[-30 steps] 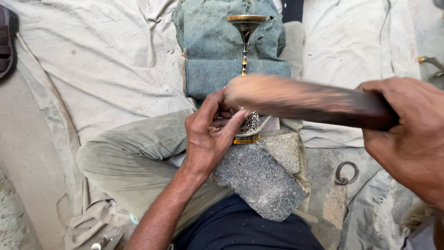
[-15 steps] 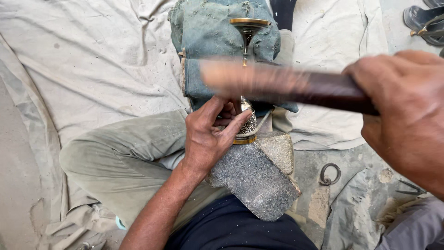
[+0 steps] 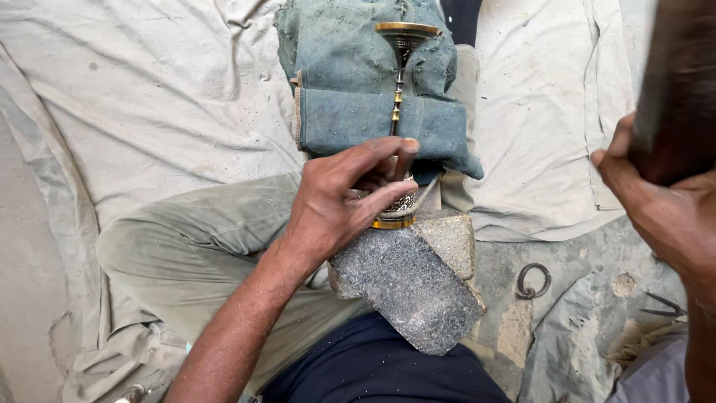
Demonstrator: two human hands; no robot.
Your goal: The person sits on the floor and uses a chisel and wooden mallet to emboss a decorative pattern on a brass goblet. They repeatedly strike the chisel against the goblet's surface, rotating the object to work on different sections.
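Brass goblet [image 3: 400, 134]: a slim metal stemmed cup lying on its side, with the round gold-coloured foot pointing away from the person and a thin stem with small gold rings; the bowl end has an engraved dark pattern and a bright gold rim band.
Position: the bowl end rests on a grey speckled stone block [image 3: 410, 287] on the person's lap, and the stem and foot lie on a folded blue-green denim cloth [image 3: 350, 89].
Left hand [image 3: 339, 201]: closed around the bowl end of the goblet, with the fingers curled over it and the thumb stretched forward along the stem; it is a firm hold.
Right hand [image 3: 664, 216]: at the right edge, wrapped tightly around a dark wooden mallet [image 3: 682, 89], which is blurred and stands high and close to the camera.
Change: half a second ago the mallet lay across the picture just above the goblet; now it is lifted to the upper right corner and the goblet is fully visible. The left hand keeps the same hold.
Around: a pale dusty sheet [image 3: 149, 112] covers the ground, and a small metal ring [image 3: 533, 280] lies to the right of the stone block.
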